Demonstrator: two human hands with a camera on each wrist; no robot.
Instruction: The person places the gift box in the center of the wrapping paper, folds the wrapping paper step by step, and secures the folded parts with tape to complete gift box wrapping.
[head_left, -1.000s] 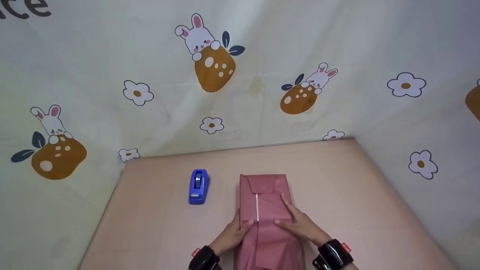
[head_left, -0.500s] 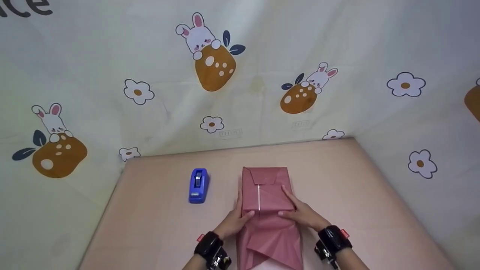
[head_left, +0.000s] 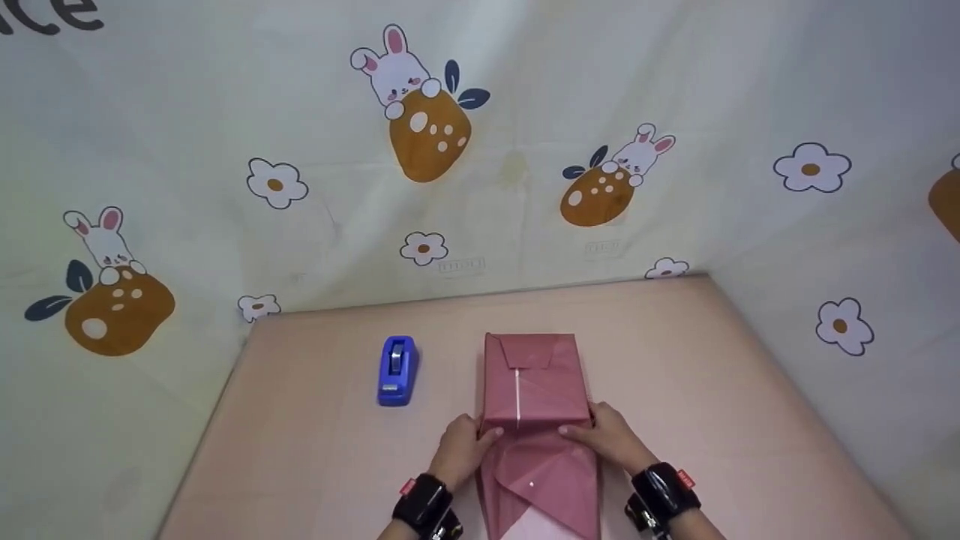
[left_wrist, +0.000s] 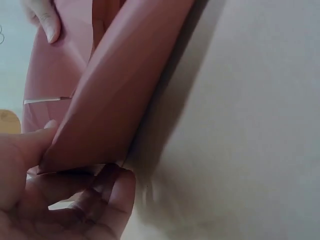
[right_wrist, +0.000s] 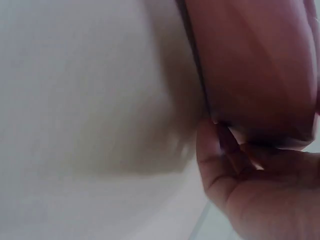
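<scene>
In the head view a box wrapped in dark pink paper [head_left: 547, 394] lies lengthwise on the table, with a folded flap at its far end and a thin white strip down its seam. Loose, creased wrapping paper [head_left: 551, 484] spreads from the box's near end, its pale underside partly showing. My left hand [head_left: 459, 454] grips the paper at the near left corner, thumb on top and fingers curled down the side. At the near right corner my right hand [head_left: 616, 441] does the same. The right wrist view shows its curled fingertips [right_wrist: 207, 142] at the paper's lower edge.
A blue tape dispenser [head_left: 397, 371] stands to the left of the box. Pale pink covering lies over the table [head_left: 315, 450]. Behind and beside it hangs a white curtain [head_left: 517, 217] printed with rabbits, fruit and flowers.
The package slid away from me, then stayed put. Both hands shifted from flat along its sides to curled round the near corners. The loose near paper opened, baring its pale underside.
</scene>
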